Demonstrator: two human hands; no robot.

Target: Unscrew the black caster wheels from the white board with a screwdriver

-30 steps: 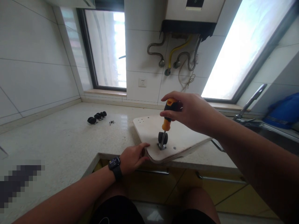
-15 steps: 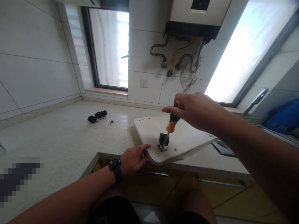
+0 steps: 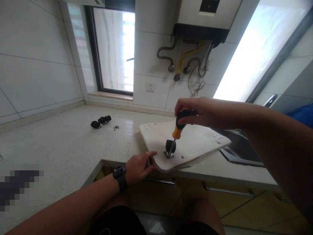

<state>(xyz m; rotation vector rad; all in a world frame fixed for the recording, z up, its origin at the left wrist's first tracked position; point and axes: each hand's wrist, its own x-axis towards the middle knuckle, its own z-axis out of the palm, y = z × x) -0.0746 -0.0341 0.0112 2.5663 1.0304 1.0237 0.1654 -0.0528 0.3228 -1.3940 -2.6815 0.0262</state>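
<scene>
My right hand [image 3: 189, 111] is wrapped round the handle of a black and orange screwdriver [image 3: 177, 132]. Its shaft slants down to the metal plate of a black caster wheel [image 3: 170, 146], which sits on the near left corner of a white board [image 3: 193, 138]. The screw under the tip is too small to make out. My left hand [image 3: 139, 167], with a watch on the wrist, grips the board's near left edge between thumb and fingers. Several small holes show at the board's other corners.
More black casters [image 3: 100, 121] lie on the countertop [image 3: 70, 140] at the back left, beside a small pile of screws [image 3: 116, 127]. A sink [image 3: 234, 150] is at the right. Drawers with metal handles [image 3: 227, 191] are below the counter edge. A water heater [image 3: 207, 16] hangs above.
My right hand has turned on the screwdriver handle, its thumb now folded across it, and the forearm has swung higher. My left hand keeps its grip on the board.
</scene>
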